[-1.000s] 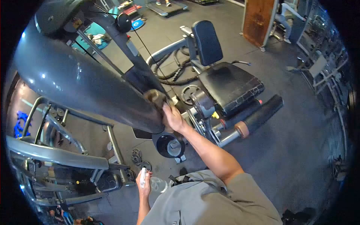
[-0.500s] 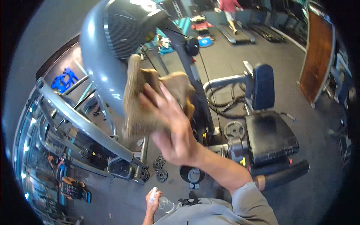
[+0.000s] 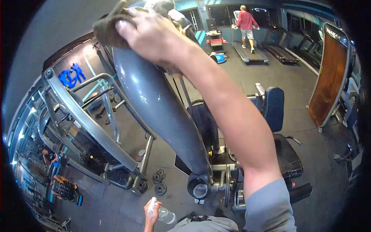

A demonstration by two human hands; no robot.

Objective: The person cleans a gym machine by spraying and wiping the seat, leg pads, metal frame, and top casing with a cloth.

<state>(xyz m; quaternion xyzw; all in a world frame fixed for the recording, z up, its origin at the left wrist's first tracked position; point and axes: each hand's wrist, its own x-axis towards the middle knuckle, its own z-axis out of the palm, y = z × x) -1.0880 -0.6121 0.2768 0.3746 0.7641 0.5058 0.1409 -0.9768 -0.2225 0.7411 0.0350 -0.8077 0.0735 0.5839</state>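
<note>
A brown cloth (image 3: 108,35) bunches in the grip of a person's right hand (image 3: 148,35) near the top of a gray exercise machine (image 3: 154,104), its contact there hard to judge; below, the left hand (image 3: 151,212) curls around a spray bottle (image 3: 167,216). At right, a person in red (image 3: 246,25) walks on a treadmill (image 3: 253,57).

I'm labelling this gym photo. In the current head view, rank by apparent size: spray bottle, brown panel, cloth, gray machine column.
1. Gray machine column
2. Brown panel
3. Cloth, partly covered by the right hand
4. Spray bottle
</note>
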